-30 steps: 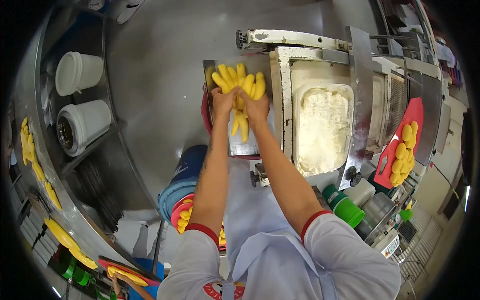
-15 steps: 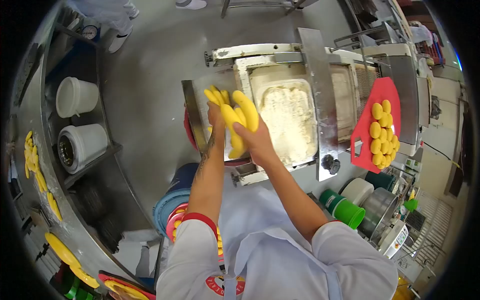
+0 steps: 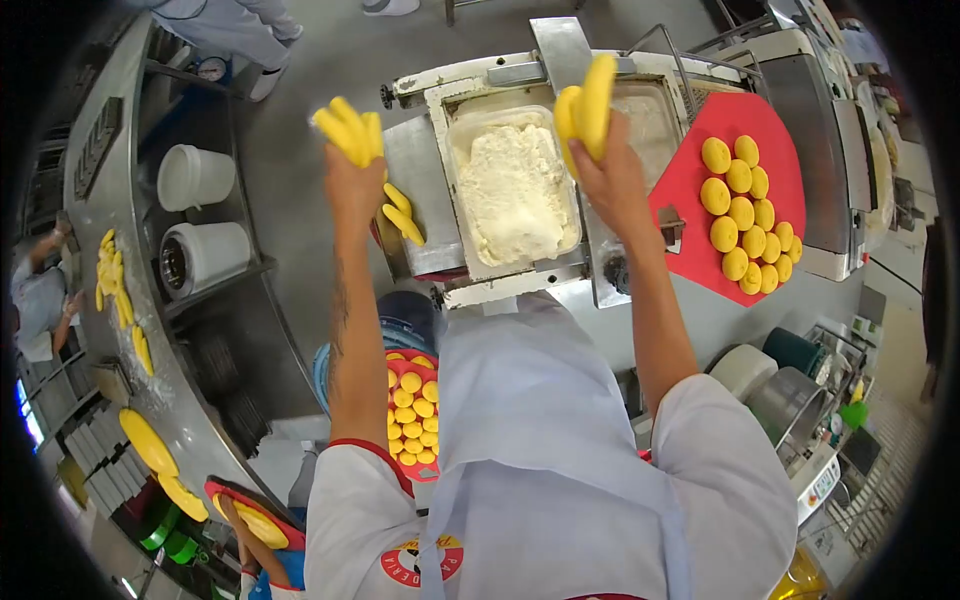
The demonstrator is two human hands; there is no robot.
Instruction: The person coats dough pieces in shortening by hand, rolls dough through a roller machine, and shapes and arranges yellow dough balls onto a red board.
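My left hand [image 3: 352, 185] is raised and closed around several long yellow dough rolls [image 3: 348, 130]. More dough rolls [image 3: 402, 225] lie below it on a metal plate [image 3: 425, 170]. In my right hand [image 3: 615, 180] are more yellow dough rolls [image 3: 594, 100], held up over the metal crossbar of the white machine [image 3: 462, 292]. Between my hands sits a clear tub [image 3: 575, 215] filled with a white, crumbly, floury mass [image 3: 515, 190]. To the right of my right hand, a red board [image 3: 690, 165] carries many round yellow dough pieces [image 3: 741, 212].
Another red board [image 3: 425, 470] with round dough pieces is by my left side. Left stands a steel table [image 3: 190, 390] with yellow dough strips [image 3: 122, 295]; white buckets [image 3: 205, 250] are shelved under it. Co-workers' hands [image 3: 245, 525] are at the lower left, and a person's legs [image 3: 240, 35] at the top.
My hands were close together over the metal plate with the dough rolls. They have moved apart, left hand to the left, right hand to the right and up, each holding some rolls.
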